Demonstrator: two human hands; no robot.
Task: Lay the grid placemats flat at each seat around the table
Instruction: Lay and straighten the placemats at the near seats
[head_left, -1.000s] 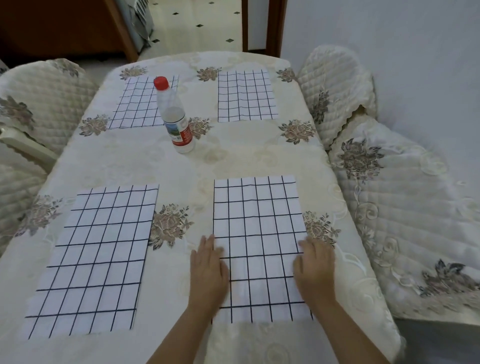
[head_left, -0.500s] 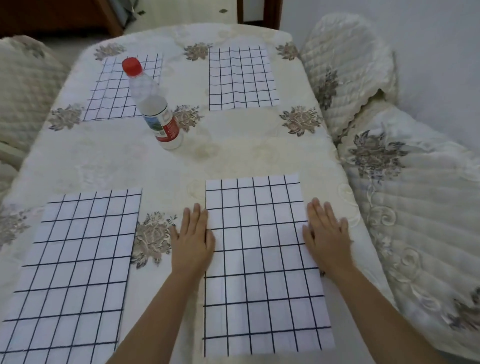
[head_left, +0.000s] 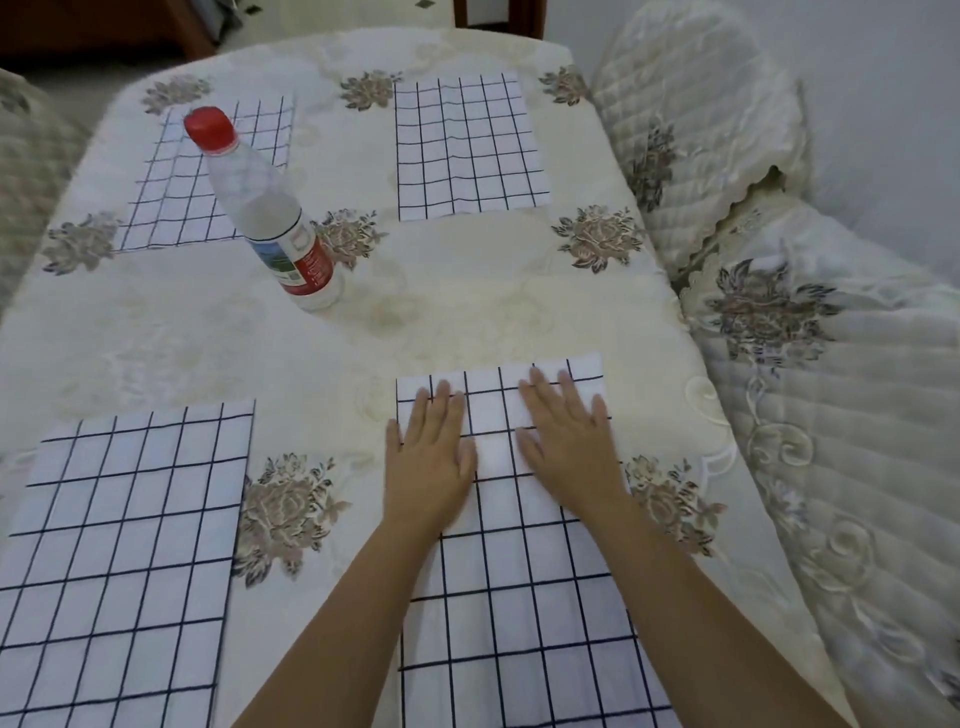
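Several white placemats with dark grid lines lie on the cream floral tablecloth. The near right placemat (head_left: 519, 597) lies flat under both my hands. My left hand (head_left: 428, 457) rests palm down with straight fingers on its upper left part. My right hand (head_left: 569, 441) lies flat with fingers spread on its upper right part, close to the far edge. The near left placemat (head_left: 119, 561) lies flat beside it. The far right placemat (head_left: 467, 148) and the far left placemat (head_left: 171, 192) lie flat across the table.
A clear plastic bottle (head_left: 265, 213) with a red cap stands on the table (head_left: 467, 312), partly in front of the far left placemat. Chairs with quilted cream covers (head_left: 696, 135) stand along the right side, and another is at the far left (head_left: 31, 156).
Both hands slid from the side edges of the near right placemat onto its surface and moved forward toward its far edge. The view has moved closer to the table.
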